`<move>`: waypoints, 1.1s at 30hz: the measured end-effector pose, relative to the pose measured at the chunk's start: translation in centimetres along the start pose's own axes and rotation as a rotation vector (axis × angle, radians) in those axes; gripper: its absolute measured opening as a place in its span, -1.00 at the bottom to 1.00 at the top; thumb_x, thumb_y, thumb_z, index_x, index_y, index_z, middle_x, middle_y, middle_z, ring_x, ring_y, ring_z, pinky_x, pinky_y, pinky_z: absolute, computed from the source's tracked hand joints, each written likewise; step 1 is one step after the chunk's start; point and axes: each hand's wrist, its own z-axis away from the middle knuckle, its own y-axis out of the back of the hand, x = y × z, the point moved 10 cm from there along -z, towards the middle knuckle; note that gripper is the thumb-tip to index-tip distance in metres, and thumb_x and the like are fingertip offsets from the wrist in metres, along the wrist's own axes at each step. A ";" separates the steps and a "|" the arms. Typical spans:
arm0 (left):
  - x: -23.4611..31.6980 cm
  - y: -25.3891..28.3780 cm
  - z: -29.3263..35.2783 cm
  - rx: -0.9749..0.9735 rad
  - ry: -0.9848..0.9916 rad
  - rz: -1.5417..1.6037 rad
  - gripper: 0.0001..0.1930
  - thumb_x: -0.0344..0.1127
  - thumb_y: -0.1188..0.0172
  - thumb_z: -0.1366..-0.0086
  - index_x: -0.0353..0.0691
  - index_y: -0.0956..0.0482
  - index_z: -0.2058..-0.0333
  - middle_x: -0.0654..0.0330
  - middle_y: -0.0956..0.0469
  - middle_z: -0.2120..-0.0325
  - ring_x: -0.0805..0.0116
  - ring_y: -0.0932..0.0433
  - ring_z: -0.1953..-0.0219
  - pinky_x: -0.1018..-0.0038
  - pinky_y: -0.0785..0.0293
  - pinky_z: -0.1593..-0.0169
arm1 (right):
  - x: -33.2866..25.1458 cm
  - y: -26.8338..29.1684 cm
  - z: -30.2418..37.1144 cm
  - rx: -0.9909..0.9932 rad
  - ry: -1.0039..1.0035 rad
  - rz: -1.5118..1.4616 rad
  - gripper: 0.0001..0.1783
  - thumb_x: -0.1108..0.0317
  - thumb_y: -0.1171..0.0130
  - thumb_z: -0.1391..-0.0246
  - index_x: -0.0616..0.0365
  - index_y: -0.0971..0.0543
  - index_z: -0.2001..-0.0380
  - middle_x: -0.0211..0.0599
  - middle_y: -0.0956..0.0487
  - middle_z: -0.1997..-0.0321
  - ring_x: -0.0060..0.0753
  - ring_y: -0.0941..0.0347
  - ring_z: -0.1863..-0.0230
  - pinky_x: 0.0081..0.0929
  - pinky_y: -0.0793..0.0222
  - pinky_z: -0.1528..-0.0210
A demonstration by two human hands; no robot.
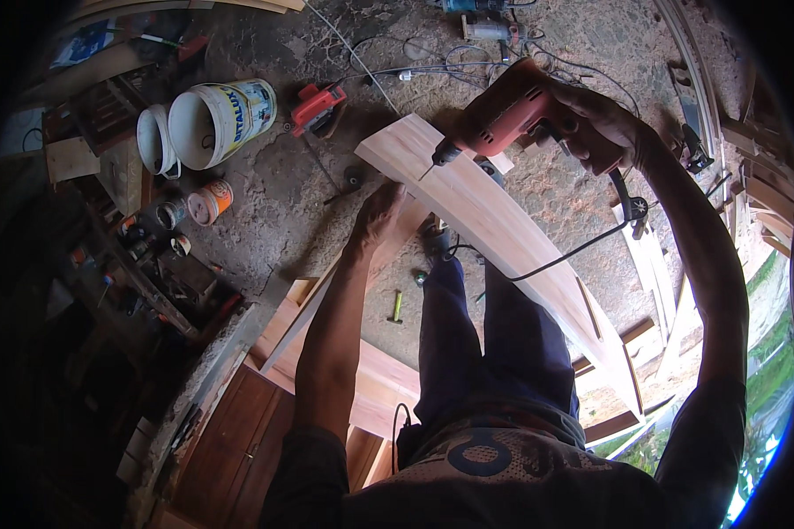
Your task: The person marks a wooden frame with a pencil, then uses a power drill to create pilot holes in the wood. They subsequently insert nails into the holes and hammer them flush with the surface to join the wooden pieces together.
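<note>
My right hand (pixel 602 123) grips the handle of a red electric drill (pixel 503 119). The drill's bit points left and down at the top face of a long curved pale wooden board (pixel 494 225). That board runs from upper middle to lower right across my legs. My left hand (pixel 378 214) rests flat against the board's near edge, just below the bit. The drill's black cord (pixel 573 251) trails down over the board.
Two white buckets (pixel 212 123) and an orange can (pixel 210 202) lie on the concrete floor at the left. A red power tool (pixel 318 106) and tangled cables (pixel 415 66) sit beyond the board. Wooden frames and panels (pixel 238 432) lie at my lower left; planks are stacked at the right.
</note>
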 end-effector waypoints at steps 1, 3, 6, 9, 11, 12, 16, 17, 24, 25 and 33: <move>0.3 0.1 -0.2 -0.030 0.075 0.017 -0.43 0.13 0.16 -0.52 -0.38 -0.49 0.11 0.06 -0.52 0.24 0.29 -0.44 0.15 0.30 -0.39 0.01 | -0.1 -0.1 0.3 0.000 0.015 0.015 -0.35 -0.41 -0.06 -0.16 0.02 -0.50 0.47 -0.38 -0.61 0.47 -0.74 -0.31 0.71 -0.63 -0.25 0.76; 0.5 -0.5 -0.2 -0.049 0.094 0.036 -0.44 0.14 0.14 -0.52 -0.36 -0.47 0.19 0.12 -0.45 0.32 0.31 -0.38 0.22 0.31 -0.38 0.06 | 1.1 0.6 -0.4 -0.021 -0.043 -0.015 -0.36 -0.41 -0.07 -0.15 -0.03 -0.46 0.53 -0.38 -0.61 0.49 -0.75 -0.32 0.71 -0.63 -0.25 0.76; 0.0 0.2 -0.3 0.004 -0.028 0.026 -0.46 0.13 0.12 -0.51 -0.35 -0.44 0.25 0.17 -0.39 0.38 0.33 -0.32 0.27 0.32 -0.36 0.12 | 0.8 0.5 -0.7 -0.029 -0.069 0.001 -0.36 -0.42 -0.10 -0.12 -0.08 -0.40 0.62 -0.39 -0.60 0.51 -0.77 -0.32 0.72 -0.64 -0.24 0.76; 0.1 -0.1 -0.3 0.016 -0.040 0.053 -0.47 0.12 0.10 -0.51 -0.34 -0.44 0.25 0.19 -0.40 0.38 0.33 -0.32 0.27 0.32 -0.36 0.12 | 1.2 0.8 -1.0 -0.011 -0.057 -0.003 -0.35 -0.44 -0.12 -0.09 -0.09 -0.38 0.63 -0.41 -0.59 0.53 -0.76 -0.32 0.72 -0.65 -0.23 0.76; 0.0 -0.2 -0.4 -0.010 -0.032 0.023 -0.53 0.06 0.09 -0.50 -0.34 -0.43 0.19 0.15 -0.41 0.32 0.26 -0.35 0.22 0.30 -0.37 0.10 | 1.4 1.0 -1.2 -0.031 -0.046 -0.018 -0.35 -0.44 -0.14 -0.07 -0.08 -0.38 0.63 -0.45 -0.58 0.54 -0.75 -0.33 0.72 -0.65 -0.24 0.75; 0.0 -0.4 -0.5 -0.033 -0.030 -0.013 -0.59 -0.01 0.08 -0.49 -0.34 -0.41 0.13 0.09 -0.43 0.27 0.19 -0.38 0.17 0.27 -0.39 0.07 | 1.6 1.0 -1.2 -0.055 -0.049 -0.027 -0.35 -0.44 -0.15 -0.07 -0.08 -0.39 0.62 -0.48 -0.56 0.55 -0.75 -0.33 0.71 -0.64 -0.24 0.74; -0.8 -0.1 -0.3 -0.031 0.090 0.072 -0.59 0.01 0.06 -0.48 -0.31 -0.40 0.17 0.13 -0.39 0.31 0.22 -0.35 0.21 0.28 -0.37 0.11 | 0.1 0.2 -0.7 -0.044 -0.017 -0.009 -0.37 -0.41 -0.20 -0.06 -0.05 -0.43 0.58 -0.56 -0.52 0.59 -0.72 -0.35 0.70 -0.62 -0.28 0.72; -0.5 0.0 -0.4 0.005 0.141 0.197 -0.46 0.16 0.07 -0.48 -0.30 -0.42 0.32 0.27 -0.32 0.44 0.39 -0.26 0.33 0.34 -0.32 0.19 | 0.3 0.6 -1.0 -0.030 -0.015 -0.019 -0.39 -0.37 -0.22 -0.07 -0.05 -0.44 0.58 -0.52 -0.52 0.61 -0.71 -0.38 0.72 -0.63 -0.33 0.73; -1.1 -0.5 -0.2 -0.081 0.208 0.125 -0.49 0.03 0.07 -0.48 -0.36 -0.48 -0.04 -0.17 -0.55 0.03 -0.08 -0.54 -0.05 0.21 -0.43 -0.08 | -0.4 0.9 -2.0 -0.025 -0.013 -0.008 -0.41 -0.30 -0.28 -0.07 0.02 -0.47 0.58 -0.43 -0.54 0.64 -0.71 -0.41 0.76 -0.68 -0.42 0.75; -1.4 -0.4 -0.2 -0.076 0.205 0.112 -0.51 0.01 0.07 -0.49 -0.35 -0.48 -0.04 -0.17 -0.55 0.03 -0.08 -0.54 -0.05 0.21 -0.43 -0.07 | -0.4 0.8 -2.2 -0.047 -0.020 -0.014 -0.41 -0.29 -0.28 -0.07 0.02 -0.47 0.58 -0.42 -0.54 0.64 -0.71 -0.41 0.76 -0.69 -0.41 0.76; -0.9 -0.4 -0.3 -0.071 0.033 -0.047 -0.60 -0.10 0.09 -0.51 -0.36 -0.47 0.00 -0.18 -0.56 0.10 -0.14 -0.54 0.02 0.20 -0.45 -0.02 | 0.6 1.0 -3.4 -0.106 -0.012 -0.007 -0.36 -0.42 -0.25 0.00 -0.06 -0.44 0.60 -0.57 -0.45 0.64 -0.77 -0.31 0.73 -0.72 -0.25 0.74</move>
